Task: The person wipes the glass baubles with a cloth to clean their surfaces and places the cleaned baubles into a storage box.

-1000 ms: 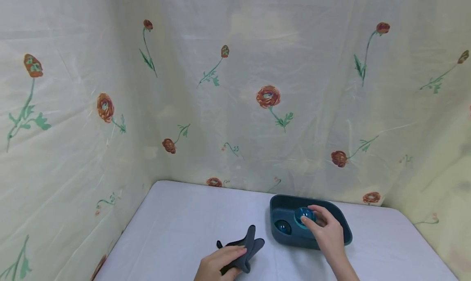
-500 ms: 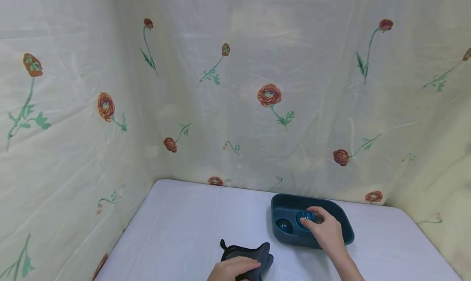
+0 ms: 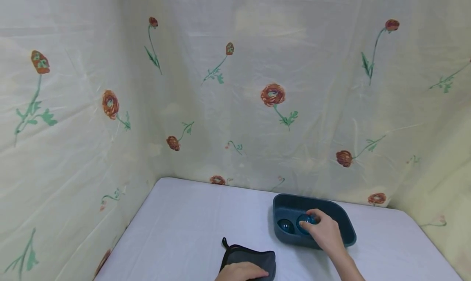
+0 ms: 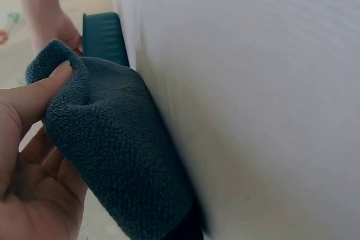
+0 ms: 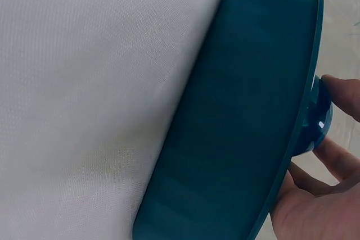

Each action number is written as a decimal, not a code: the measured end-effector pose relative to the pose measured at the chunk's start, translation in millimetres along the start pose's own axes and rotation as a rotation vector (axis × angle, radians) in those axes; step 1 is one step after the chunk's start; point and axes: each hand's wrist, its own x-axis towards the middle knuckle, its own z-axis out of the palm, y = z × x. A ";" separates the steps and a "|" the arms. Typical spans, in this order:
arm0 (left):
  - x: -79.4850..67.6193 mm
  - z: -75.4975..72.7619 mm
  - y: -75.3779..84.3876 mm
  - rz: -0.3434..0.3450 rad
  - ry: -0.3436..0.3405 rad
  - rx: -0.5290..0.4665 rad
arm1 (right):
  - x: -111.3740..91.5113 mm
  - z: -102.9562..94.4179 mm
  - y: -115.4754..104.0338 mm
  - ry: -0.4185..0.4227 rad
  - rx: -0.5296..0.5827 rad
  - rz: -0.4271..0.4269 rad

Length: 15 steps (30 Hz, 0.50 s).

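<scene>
My left hand [image 3: 241, 271] grips a dark grey cloth [image 3: 254, 256] with black edging and a small loop at one corner. In the left wrist view, the thumb presses the folded, fuzzy cloth [image 4: 118, 150] near its upper end, low over the tabletop. My right hand [image 3: 327, 234] reaches over a dark teal basin [image 3: 290, 203] and pinches a shiny blue ball [image 3: 302, 218] between thumb and fingers. The right wrist view has this ball [image 5: 318, 119] rising above the rim, its lower part hidden by the basin wall. A second, darker ball [image 3: 285, 226] sits in the basin's left corner.
The basin stands near the back right of a table with a white cover [image 3: 191, 215]. Hanging sheets printed with flowers [image 3: 220, 109] close in the back and both sides.
The left hand has moved right and towards me, and the cloth has gone from bunched up to flatter and more spread. The right hand stays on the ball, which sits slightly lower.
</scene>
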 end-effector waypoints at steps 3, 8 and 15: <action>1.5 1.4 2.9 0.006 -0.005 -0.027 | 1.9 0.4 -0.3 -0.004 -0.002 -0.007; 0.1 7.6 13.9 -0.021 0.011 -0.055 | 4.8 1.2 0.3 -0.018 -0.018 -0.009; -2.1 20.4 23.8 -0.013 0.154 -0.039 | 8.3 3.3 2.8 -0.052 -0.037 0.007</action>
